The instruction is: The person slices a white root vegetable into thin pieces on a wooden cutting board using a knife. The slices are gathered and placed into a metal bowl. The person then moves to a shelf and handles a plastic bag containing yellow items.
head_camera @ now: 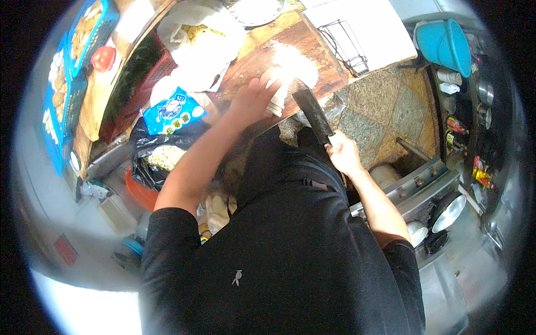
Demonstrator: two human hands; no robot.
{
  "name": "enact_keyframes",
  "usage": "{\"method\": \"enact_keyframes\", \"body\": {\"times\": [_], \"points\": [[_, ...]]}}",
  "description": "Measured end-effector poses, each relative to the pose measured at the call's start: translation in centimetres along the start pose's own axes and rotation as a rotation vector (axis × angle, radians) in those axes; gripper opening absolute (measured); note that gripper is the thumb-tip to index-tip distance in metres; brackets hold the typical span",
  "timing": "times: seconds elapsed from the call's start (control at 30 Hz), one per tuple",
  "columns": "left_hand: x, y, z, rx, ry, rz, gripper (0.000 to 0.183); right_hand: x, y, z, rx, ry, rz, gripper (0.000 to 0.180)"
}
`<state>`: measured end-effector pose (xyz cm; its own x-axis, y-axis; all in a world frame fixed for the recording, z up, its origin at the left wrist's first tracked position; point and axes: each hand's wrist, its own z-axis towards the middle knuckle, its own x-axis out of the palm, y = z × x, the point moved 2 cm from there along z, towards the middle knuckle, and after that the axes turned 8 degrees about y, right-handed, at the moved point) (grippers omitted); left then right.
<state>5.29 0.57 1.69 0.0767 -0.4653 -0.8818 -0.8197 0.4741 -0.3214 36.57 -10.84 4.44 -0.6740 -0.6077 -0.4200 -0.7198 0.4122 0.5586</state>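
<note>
A wooden cutting board (247,67) lies before me, with a pile of white food (299,67) on it, washed out by glare. My left hand (253,96) rests over white sliced food (276,104) at the board's near edge, its fingers across the top and the thumb side low against it. The fingertips are lost in the bright light. My right hand (344,153) grips the handle of a cleaver (313,113). Its dark, broad blade points up and left, and the tip end reaches the near edge of the food.
Left of the board are a white plastic bag (197,63), a blue printed food packet (173,111), a black plastic bag (142,144) and blue baskets (79,90) of food. To the right are a black wire rack (345,46), a turquoise bucket (444,46) and a metal stove (418,184).
</note>
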Motion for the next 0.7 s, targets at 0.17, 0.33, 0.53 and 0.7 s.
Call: {"method": "enact_keyframes", "body": {"times": [0.17,0.33,0.53,0.7], "points": [[-0.9,-0.8,2.6,-0.009,0.212,0.008,0.115,1.3,-1.2,1.1,0.106,0.083,0.49,0.026],[-1.5,-1.2,1.7,-0.055,0.251,-0.234,0.114,1.6,0.2,2.8,0.119,0.131,0.575,0.024],[-1.3,-2.6,1.0,-0.15,0.17,-0.343,0.113,2.1,0.9,5.2,0.071,0.137,0.561,0.021],[0.2,-4.0,0.7,-0.217,-0.031,-0.457,0.112,3.7,1.8,7.7,0.046,0.267,0.602,0.022]]}}
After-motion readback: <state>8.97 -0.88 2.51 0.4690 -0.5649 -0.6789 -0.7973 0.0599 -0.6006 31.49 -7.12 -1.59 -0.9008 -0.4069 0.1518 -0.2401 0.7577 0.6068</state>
